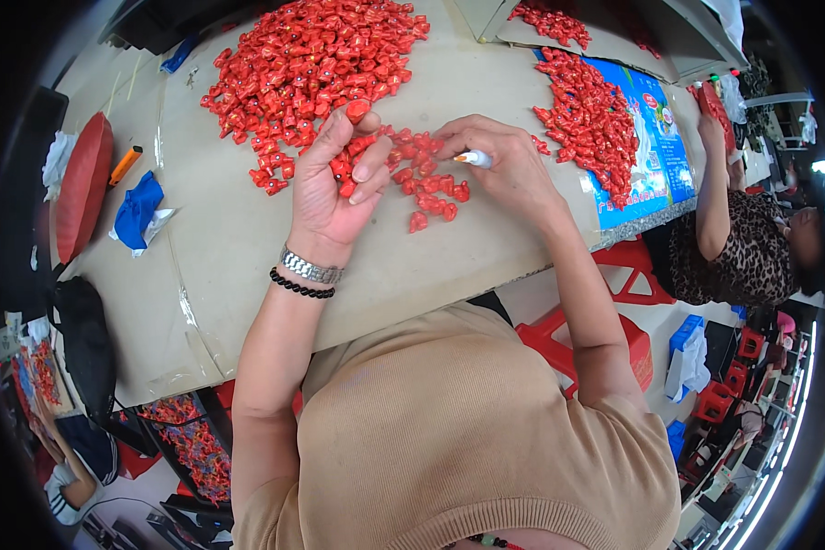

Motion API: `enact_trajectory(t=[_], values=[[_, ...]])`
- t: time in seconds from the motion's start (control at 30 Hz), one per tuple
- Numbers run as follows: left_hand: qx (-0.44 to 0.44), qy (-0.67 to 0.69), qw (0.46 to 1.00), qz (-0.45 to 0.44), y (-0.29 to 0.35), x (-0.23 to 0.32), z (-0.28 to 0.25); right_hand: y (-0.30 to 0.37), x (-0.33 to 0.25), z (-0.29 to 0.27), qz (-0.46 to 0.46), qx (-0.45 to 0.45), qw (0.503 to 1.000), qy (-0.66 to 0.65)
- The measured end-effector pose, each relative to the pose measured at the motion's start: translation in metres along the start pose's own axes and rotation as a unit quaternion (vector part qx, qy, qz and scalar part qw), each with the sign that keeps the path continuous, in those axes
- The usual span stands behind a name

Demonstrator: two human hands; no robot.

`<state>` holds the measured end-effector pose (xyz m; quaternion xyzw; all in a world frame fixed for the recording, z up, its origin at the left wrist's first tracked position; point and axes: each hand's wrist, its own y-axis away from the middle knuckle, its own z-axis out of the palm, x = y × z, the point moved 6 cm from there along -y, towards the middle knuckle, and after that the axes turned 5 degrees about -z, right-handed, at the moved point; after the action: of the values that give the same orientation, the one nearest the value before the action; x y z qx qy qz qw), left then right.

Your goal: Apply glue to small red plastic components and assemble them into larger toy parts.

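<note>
White pen (475, 159) in right hand (509, 165), tip leftward, axis near-horizontal.

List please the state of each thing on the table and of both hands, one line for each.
left hand: raised, fingers curled, holding small red pieces
right hand: gripping a white pen-like tool
white pen-like tool: held, orange tip pointing left
big red pile: loose heap on the table
small red cluster: scattered between the hands
blue cloth: crumpled
orange marker: lying flat
</note>
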<state>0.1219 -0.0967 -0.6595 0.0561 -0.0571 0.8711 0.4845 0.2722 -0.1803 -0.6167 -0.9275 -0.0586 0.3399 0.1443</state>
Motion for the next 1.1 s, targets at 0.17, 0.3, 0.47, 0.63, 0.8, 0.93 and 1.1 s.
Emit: enact_trajectory(t=[0.17,0.3,0.47,0.63,0.8,0.93,1.1], values=[[0.013,0.001,1.000,0.005,0.001,0.000,0.004,-0.004,0.002,0.000,0.002,-0.022,1.000,0.005],[0.009,0.006,1.000,0.003,0.002,0.000,0.004,-0.003,0.003,-0.001,0.007,-0.017,1.000,-0.006],[0.003,0.009,1.000,-0.005,0.002,0.001,0.001,-0.005,0.003,0.000,0.020,-0.031,0.999,-0.019],[0.002,0.010,1.000,-0.005,0.001,0.001,0.004,-0.006,0.005,0.002,0.035,-0.030,0.999,-0.024],[0.001,0.016,1.000,-0.007,0.001,0.002,0.003,-0.009,0.005,0.010,-0.005,-0.045,0.999,-0.019],[-0.017,-0.005,1.000,0.000,0.001,0.000,0.005,-0.009,-0.001,0.011,-0.031,-0.050,0.998,0.007],[-0.003,-0.011,1.000,0.001,0.001,-0.004,0.007,-0.009,-0.003,0.008,-0.016,0.005,1.000,0.011]])
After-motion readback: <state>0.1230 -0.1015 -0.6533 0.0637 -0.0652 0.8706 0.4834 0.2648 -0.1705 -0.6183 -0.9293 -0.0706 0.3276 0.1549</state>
